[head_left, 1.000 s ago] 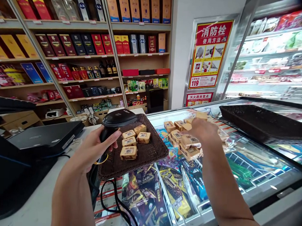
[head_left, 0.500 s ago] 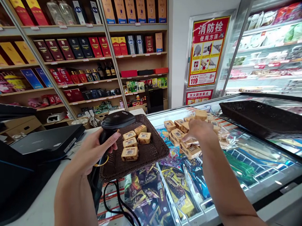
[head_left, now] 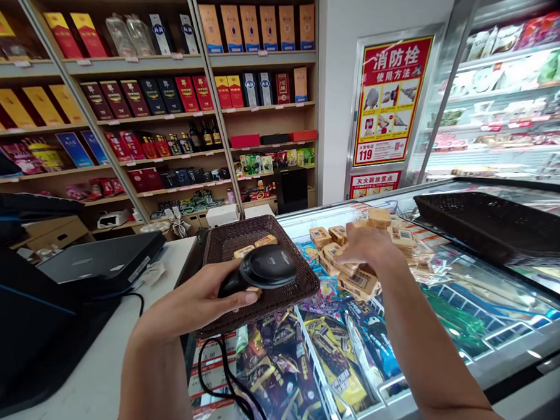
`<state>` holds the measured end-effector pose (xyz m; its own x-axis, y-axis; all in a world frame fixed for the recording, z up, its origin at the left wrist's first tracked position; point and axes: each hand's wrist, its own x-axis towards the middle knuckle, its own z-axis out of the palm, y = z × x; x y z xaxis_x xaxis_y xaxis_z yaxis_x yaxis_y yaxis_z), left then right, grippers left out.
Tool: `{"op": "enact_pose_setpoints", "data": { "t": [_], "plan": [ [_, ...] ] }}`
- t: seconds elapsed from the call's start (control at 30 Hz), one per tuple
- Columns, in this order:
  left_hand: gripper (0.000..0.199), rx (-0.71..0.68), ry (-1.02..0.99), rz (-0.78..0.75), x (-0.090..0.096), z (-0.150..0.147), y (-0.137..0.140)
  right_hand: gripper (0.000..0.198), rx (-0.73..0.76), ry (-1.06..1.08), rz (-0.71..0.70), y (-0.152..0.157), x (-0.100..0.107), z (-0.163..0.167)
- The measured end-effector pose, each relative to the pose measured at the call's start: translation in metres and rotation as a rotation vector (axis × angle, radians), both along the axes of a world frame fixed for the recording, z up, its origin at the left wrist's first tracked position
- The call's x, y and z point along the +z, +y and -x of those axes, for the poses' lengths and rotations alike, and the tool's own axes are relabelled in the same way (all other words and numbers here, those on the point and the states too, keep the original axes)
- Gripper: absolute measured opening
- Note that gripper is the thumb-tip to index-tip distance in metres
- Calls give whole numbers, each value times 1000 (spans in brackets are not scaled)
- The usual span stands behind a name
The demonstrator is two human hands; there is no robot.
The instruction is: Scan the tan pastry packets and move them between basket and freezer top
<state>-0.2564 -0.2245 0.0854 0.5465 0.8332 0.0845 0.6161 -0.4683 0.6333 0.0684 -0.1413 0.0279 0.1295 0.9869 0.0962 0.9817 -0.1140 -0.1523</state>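
My left hand (head_left: 216,294) is wrapped round the handle of a black barcode scanner (head_left: 268,266). The scanner's head hangs over a brown woven basket (head_left: 300,260) and covers most of the small tan packs in it; a tan pack (head_left: 265,240) shows behind the scanner. Farther right, my right hand (head_left: 371,244) reaches into a heap of tan packs with barcode labels (head_left: 358,281). Its thumb and forefinger are spread apart against the packs, and the other fingers are hidden behind the hand. The heap lies on the glass freezer top (head_left: 424,315).
Below the glass are wrapped ice creams (head_left: 333,355). A black tray (head_left: 488,225) stands on the right of the freezer. The scanner's cable (head_left: 226,375) loops down in front. A dark till device (head_left: 106,258) sits on the white counter (head_left: 116,345) at the left.
My left hand has moved right and turned the scanner from the basket's left edge to above its packs. My right hand stays at the heap. The view has shifted slightly.
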Motion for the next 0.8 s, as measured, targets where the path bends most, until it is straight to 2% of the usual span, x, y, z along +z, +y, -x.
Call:
{"op": "enact_pose_setpoints", "data": {
  "t": [0.1,0.27,0.33,0.4,0.6,0.8],
  "plan": [
    [31,98,-74,11,-3,8,1,66,100,1,-72,-10,10,5],
    [44,325,-282,8,-7,7,5,59,413,137,-431,-12,12,18],
    [47,365,-312,35,-7,5,7,62,506,186,-565,-9,10,25],
    [49,366,-319,59,-7,5,8,66,558,229,-632,-7,8,32],
    [38,272,-301,69,-4,11,1,73,685,293,-633,-7,3,43],
    [33,214,-243,103,0,15,-6,77,778,429,-489,-10,3,45]
  ]
}}
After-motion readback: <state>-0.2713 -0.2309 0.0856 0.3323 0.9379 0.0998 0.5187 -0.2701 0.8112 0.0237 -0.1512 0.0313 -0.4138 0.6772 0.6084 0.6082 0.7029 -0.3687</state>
